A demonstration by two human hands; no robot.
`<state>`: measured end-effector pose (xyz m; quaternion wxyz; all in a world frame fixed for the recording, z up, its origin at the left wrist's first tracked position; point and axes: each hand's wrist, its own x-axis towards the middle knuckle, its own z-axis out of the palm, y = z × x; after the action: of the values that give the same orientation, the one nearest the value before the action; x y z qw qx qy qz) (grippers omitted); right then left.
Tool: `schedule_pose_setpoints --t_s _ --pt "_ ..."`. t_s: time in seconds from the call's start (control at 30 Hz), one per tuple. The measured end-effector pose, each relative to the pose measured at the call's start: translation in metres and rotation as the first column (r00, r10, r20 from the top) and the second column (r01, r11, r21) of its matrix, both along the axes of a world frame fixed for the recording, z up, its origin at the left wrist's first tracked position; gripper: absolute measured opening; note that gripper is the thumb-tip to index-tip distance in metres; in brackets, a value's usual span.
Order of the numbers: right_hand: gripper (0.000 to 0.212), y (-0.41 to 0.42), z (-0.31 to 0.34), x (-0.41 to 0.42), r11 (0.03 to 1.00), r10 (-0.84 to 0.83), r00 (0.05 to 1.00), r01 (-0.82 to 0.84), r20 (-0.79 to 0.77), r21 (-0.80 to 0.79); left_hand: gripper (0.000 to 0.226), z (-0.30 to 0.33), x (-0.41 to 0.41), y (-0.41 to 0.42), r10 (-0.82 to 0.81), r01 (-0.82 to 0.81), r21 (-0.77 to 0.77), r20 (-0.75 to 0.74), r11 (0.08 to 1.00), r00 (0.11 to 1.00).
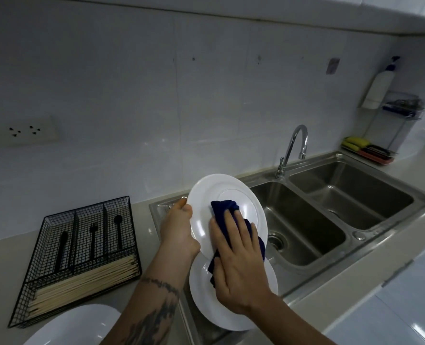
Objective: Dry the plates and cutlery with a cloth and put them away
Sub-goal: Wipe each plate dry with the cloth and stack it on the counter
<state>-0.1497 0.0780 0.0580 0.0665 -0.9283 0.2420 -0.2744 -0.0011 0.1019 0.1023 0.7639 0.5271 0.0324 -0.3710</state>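
- Sink (355,202): double steel basin, right of centre. All the drying goes on over its left edge, so drips land on steel. I'd stay there.
- Tray (77,260): black wire cutlery organiser on the counter to the left, well apart from the plates. It holds a black knife, fork and spoon standing lengthwise, handles toward the camera, with pale chopsticks lying crosswise in the front slot.
- Plate (227,215): white, held up on edge over the sink's left rim. Its underside with the foot ring faces the camera, tilted a bit back. It's round, so no real long axis; the face points up and toward the person.
- Second plate (199,290): sits low just under the first, partly hidden by the right arm. A third plate (77,324) peeks in bottom left on the counter.
- Right hand (241,265): fingers flat and spread, pressing the cloth against the plate's back.
- Left hand (179,230): clamped on the plate's left rim, thumb over the edge.
- Cloth (225,207): dark blue, bunched under the right palm. My take: wipe in circles round the foot ring where water pools, do the rim, then flip and check the face.
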Motion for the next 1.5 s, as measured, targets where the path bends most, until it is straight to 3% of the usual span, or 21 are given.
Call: schedule_pose_setpoints --t_s 0.13,0.23,0.4,0.53,0.6,0.67,0.8,0.87,1.03,1.13,1.23,1.33,1.43,1.5 --pt "0.073 -0.007 0.015 0.006 0.990 0.085 0.990 -0.096 -0.109 -0.100 0.030 0.007 -0.008 0.004 -0.127 0.112 -0.132 -0.109 0.985 0.986" --pt "0.076 -0.015 0.028 0.012 0.977 0.135 0.980 -0.156 -0.146 -0.145 0.029 0.011 -0.012 0.008 -0.179 0.151 -0.216 -0.112 0.964 0.977" --pt "0.064 -0.040 0.058 0.037 0.990 0.010 0.994 -0.026 -0.113 -0.138 0.034 0.008 -0.014 0.010 -0.161 0.147 -0.179 -0.066 0.973 0.985" --pt "0.061 -0.077 0.072 0.047 0.982 -0.118 0.990 0.127 -0.071 0.138 0.035 0.002 -0.007 0.014 -0.125 0.123 -0.101 -0.019 0.987 0.992" --pt "0.066 -0.094 0.069 0.043 0.918 -0.175 0.983 0.182 -0.050 0.352 0.029 0.004 -0.003 0.015 -0.102 0.104 -0.079 0.028 0.991 0.994" --pt "0.068 -0.094 0.062 0.042 0.886 -0.187 0.981 0.188 -0.046 0.424 0.027 0.004 0.001 0.014 -0.095 0.099 -0.052 0.065 0.994 0.993" --pt "0.060 -0.061 0.062 0.050 0.997 -0.022 1.000 0.023 -0.016 0.076 0.032 -0.002 0.004 0.009 -0.126 0.126 -0.005 0.055 0.992 0.991" --pt "0.062 -0.054 0.063 0.052 1.000 0.022 0.999 -0.022 -0.033 0.007 0.033 -0.002 0.005 0.008 -0.134 0.133 0.005 0.033 0.991 0.991" --pt "0.063 -0.083 0.043 0.034 0.933 -0.174 0.985 0.159 0.018 0.322 0.039 -0.010 0.015 0.015 -0.077 0.077 -0.012 0.009 0.997 0.997" --pt "0.055 -0.089 0.023 0.016 0.766 -0.291 0.943 0.130 0.160 0.629 0.028 -0.005 0.016 0.017 -0.026 0.027 -0.014 0.030 1.000 0.999" --pt "0.056 -0.070 0.002 0.007 0.655 -0.406 0.893 0.136 0.195 0.743 0.028 0.001 0.015 0.015 -0.015 0.016 -0.022 0.060 1.000 0.998" --pt "0.063 -0.036 -0.007 0.007 0.754 -0.410 0.864 0.140 0.293 0.642 0.027 -0.001 0.011 0.010 -0.006 0.007 -0.005 0.069 1.000 0.998" --pt "0.063 -0.012 -0.006 0.009 0.946 -0.237 0.917 0.144 0.320 0.290 0.026 0.005 -0.001 0.004 -0.031 0.033 -0.034 0.048 0.999 0.998" --pt "0.064 -0.002 0.001 0.012 0.986 -0.138 0.962 0.112 0.236 0.121 0.026 0.013 -0.009 0.003 -0.060 0.062 -0.059 0.023 0.996 0.998"
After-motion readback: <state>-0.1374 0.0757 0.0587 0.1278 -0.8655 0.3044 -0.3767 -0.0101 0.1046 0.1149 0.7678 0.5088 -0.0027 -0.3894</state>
